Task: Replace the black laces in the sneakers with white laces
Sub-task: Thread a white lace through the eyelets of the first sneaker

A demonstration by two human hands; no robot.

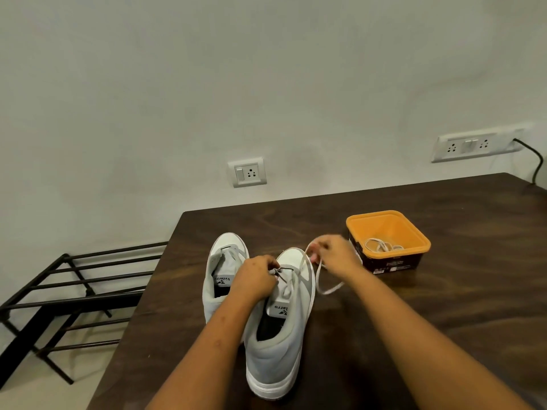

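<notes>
Two grey-and-white sneakers stand on the dark wooden table [444, 291], toes pointing away from me. The left sneaker [220, 276] has no lace visible. My left hand [256, 276] pinches a lace end over the tongue of the right sneaker [281, 335]. My right hand [331, 255] grips the white lace [325, 290] beside that shoe's toe; the lace loops down onto the table. A dark strand crosses the front eyelets.
An orange tub [414, 232] with another coiled white lace [381, 247] inside sits to the right of the shoes. A black metal rack [74, 291] stands on the floor to the left. Wall sockets and a black cable [535, 161] are behind the table.
</notes>
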